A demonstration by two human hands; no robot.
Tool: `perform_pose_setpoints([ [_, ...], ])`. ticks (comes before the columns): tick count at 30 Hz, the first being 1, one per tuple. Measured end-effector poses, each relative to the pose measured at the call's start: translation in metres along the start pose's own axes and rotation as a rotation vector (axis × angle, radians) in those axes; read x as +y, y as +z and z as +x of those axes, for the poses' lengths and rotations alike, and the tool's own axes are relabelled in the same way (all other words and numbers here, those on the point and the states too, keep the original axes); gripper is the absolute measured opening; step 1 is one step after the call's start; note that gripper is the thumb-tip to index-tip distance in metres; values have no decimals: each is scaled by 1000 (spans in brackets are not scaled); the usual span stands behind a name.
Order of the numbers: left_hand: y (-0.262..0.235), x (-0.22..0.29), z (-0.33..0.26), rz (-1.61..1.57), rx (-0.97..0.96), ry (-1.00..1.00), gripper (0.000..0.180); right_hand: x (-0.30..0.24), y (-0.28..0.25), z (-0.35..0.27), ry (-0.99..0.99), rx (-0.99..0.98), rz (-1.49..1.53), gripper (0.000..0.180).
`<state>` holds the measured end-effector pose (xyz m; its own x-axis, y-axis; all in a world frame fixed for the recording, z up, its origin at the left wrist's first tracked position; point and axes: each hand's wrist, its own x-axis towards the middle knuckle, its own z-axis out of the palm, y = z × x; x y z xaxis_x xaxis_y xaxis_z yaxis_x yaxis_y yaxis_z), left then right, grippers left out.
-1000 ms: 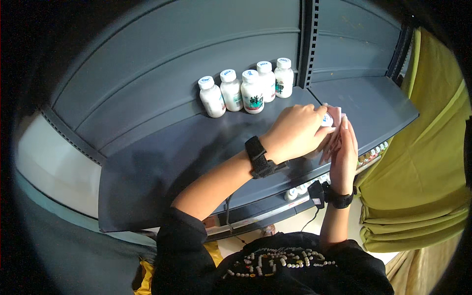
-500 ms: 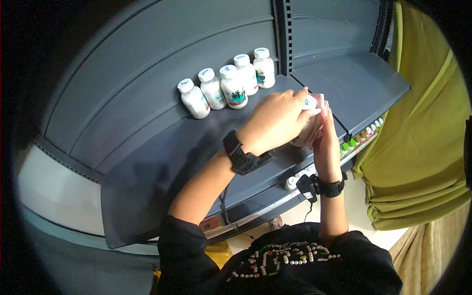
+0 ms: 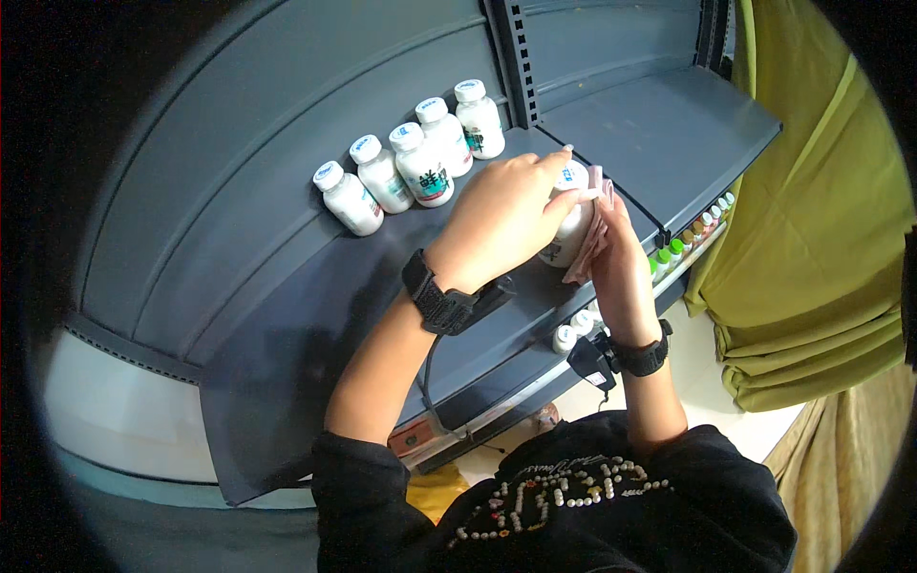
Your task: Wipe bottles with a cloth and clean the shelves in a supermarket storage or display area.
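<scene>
Grey metal shelving fills the view, with a yellow-green curtain [image 3: 812, 239] hanging at the right. Nearest me, small bottles with white and green caps [image 3: 702, 224] sit on a lower shelf past my right wrist. On the dark shelf [image 3: 315, 315] above it, my left hand [image 3: 501, 215] wraps over a white bottle [image 3: 570, 229], its grip closed around the bottle's top. My right hand [image 3: 621, 267] presses a pink cloth [image 3: 590, 239] against the bottle's right side. Farther left, five white bottles [image 3: 413, 158] stand in a row at the shelf's back.
</scene>
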<state>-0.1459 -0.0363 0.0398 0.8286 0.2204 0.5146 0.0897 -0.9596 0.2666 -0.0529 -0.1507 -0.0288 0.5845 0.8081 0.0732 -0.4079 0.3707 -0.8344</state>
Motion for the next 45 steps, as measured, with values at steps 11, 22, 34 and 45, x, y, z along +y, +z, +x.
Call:
perform_pose_setpoints([
  [11, -1, 0, 7, -3, -38, -33, 37, -18, 8, 14, -41, -44, 75, 45],
  [22, -6, 2, 7, -35, -54, -115, 39, 8, -11, 19, 74, 3, 84, 44],
  [34, -9, 6, 4, 27, -8, -24, 41, -20, -5, 12, 43, -102, -20, 39],
  [45, -11, 8, 6, 28, 3, -65, 38, 9, -22, 25, 149, -40, -87, 41],
])
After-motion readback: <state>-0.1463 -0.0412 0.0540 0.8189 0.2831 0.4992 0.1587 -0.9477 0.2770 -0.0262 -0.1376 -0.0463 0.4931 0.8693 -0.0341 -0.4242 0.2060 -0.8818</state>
